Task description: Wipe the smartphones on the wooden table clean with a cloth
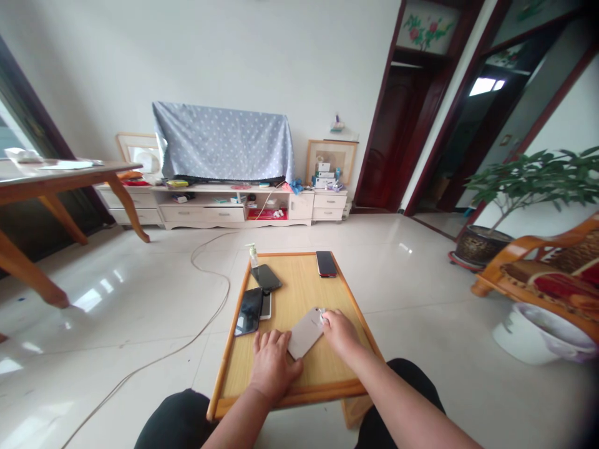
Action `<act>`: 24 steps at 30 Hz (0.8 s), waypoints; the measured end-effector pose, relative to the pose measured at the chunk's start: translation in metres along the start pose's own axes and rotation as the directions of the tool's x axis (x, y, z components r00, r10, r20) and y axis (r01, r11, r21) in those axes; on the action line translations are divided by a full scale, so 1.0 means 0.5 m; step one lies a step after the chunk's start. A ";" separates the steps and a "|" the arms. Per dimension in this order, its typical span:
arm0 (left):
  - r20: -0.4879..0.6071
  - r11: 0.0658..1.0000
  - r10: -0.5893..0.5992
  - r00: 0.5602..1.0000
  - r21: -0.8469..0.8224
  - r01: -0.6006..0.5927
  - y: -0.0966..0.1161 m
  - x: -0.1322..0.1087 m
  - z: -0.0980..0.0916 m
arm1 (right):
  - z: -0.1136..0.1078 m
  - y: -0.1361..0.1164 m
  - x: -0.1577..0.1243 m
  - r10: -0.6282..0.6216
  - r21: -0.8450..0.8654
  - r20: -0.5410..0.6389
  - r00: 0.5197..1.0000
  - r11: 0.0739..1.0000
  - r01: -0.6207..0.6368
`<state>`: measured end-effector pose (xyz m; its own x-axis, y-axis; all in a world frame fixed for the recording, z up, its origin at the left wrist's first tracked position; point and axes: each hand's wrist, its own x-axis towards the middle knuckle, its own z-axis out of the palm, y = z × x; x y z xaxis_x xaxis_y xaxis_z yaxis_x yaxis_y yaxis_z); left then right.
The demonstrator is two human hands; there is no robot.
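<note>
Both hands work over a low table: the left hand (272,363) lies palm down with fingers spread, thumb and forefinger to either side of the near end of a pale phone (304,338), though whether it grips or merely steadies cannot be told; the right hand (341,332) is closed, its fingertips pinching something at the phone's far end. Against the far wall runs a long white cabinet (201,214), with a blue patterned cloth (224,143) draped above it. A potted plant (484,244) stands to the right. The low table (294,274), wooden with a raised rim, sits before the person's knees. On it, the pale phone lies slantwise, back up, near the middle. Dark phones lie along the left side (248,312) and at the far right corner (326,264). A pump bottle (253,255) stands at the far left corner. Smallest is the whitish piece (322,317) in the right fingertips, too small to identify.
</note>
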<state>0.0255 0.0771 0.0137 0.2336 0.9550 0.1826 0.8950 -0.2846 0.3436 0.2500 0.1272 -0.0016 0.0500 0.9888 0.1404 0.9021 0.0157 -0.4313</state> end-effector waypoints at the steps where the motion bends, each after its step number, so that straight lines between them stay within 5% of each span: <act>1: 0.000 1.000 0.001 1.000 0.001 -0.001 0.000 0.000 0.000 | 0.001 -0.003 0.010 -0.006 -0.004 0.014 1.000 1.000 0.006; 10: 0.019 0.999 -0.016 1.000 0.028 0.015 0.001 0.001 0.000 | 0.018 -0.040 0.077 -0.016 -0.029 0.101 0.995 0.999 0.019; 19: -0.001 1.000 -0.010 1.000 -0.003 0.010 -0.005 0.007 0.006 | -0.011 0.010 -0.024 -0.008 -0.057 0.080 0.997 0.998 0.013; 24: -0.006 1.000 0.001 1.000 -0.024 -0.001 -0.007 0.013 0.007 | -0.007 0.006 -0.012 -0.022 -0.054 0.059 0.998 0.998 0.025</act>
<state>0.0253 0.0846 0.0106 0.2323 0.9543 0.1880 0.8854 -0.2875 0.3652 0.2539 0.1208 -0.0005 0.0052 0.9953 0.0970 0.9250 0.0321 -0.3785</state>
